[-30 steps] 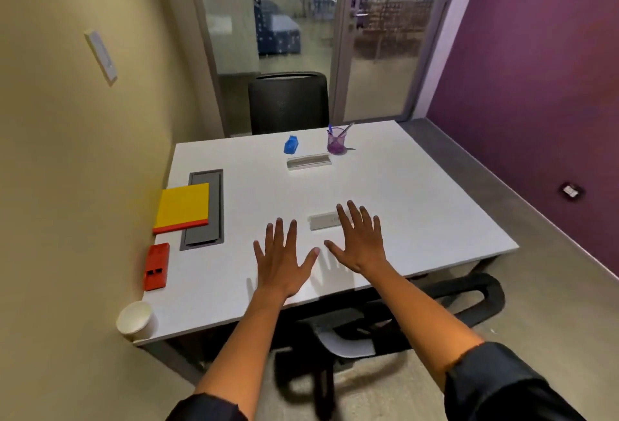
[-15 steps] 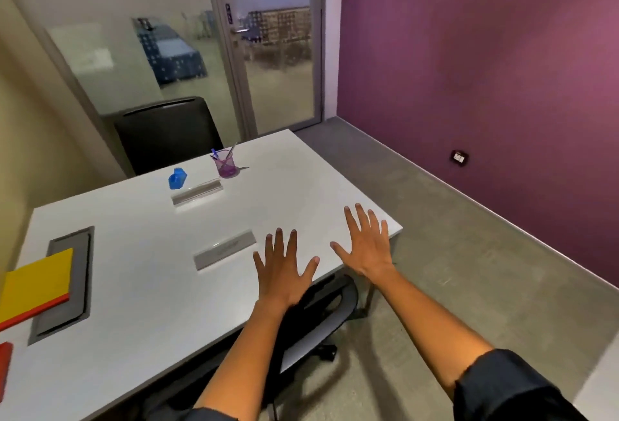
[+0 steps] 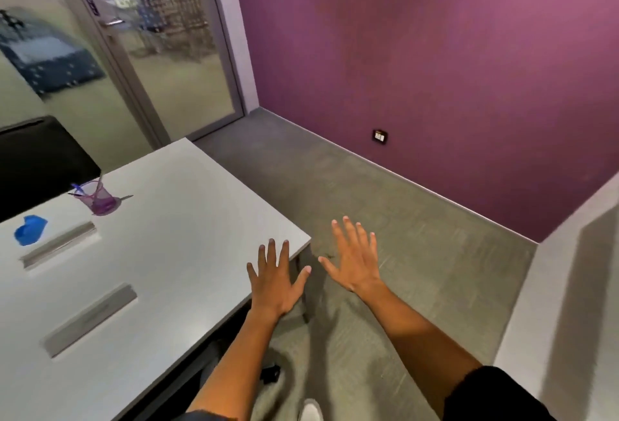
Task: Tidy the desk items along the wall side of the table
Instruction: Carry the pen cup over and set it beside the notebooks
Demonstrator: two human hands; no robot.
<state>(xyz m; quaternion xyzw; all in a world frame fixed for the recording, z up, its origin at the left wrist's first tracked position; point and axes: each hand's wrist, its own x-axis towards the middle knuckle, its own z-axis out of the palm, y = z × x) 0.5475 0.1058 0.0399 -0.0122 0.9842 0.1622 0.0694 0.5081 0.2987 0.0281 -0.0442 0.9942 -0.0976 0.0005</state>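
Purple wall and grey floor fill the view right of the white surface [image 3: 160, 253]; both hands, left [image 3: 273, 281] and right [image 3: 355, 261], hover with fingers spread wide, holding nothing; the pen cup [image 3: 98, 197], blue item [image 3: 30, 229] and two grey bars [image 3: 58, 246] lie well apart to their left, probably awaiting tidying.

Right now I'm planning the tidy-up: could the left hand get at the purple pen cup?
Probably yes, with a long stretch: the left hand is open and holds nothing, and bare tabletop lies between it and the purple pen cup.
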